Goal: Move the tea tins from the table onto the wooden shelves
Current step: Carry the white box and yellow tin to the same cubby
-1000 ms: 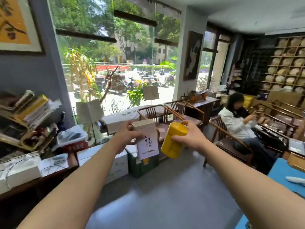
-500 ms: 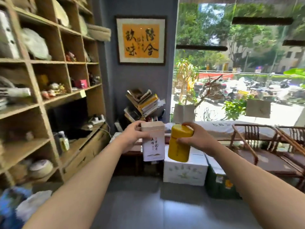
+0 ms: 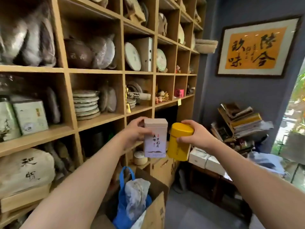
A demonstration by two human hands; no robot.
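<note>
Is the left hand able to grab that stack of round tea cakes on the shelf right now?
Probably not yet. The left hand is already full, gripping the white tea tin. The stack of tea cakes sits unblocked at the open front of its compartment, but the tin must go down first.

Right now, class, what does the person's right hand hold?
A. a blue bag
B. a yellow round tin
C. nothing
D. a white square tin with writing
B: the right hand grips the yellow tin near its lid, while the left hand holds the white tin beside it, both in front of the shelves.
</note>
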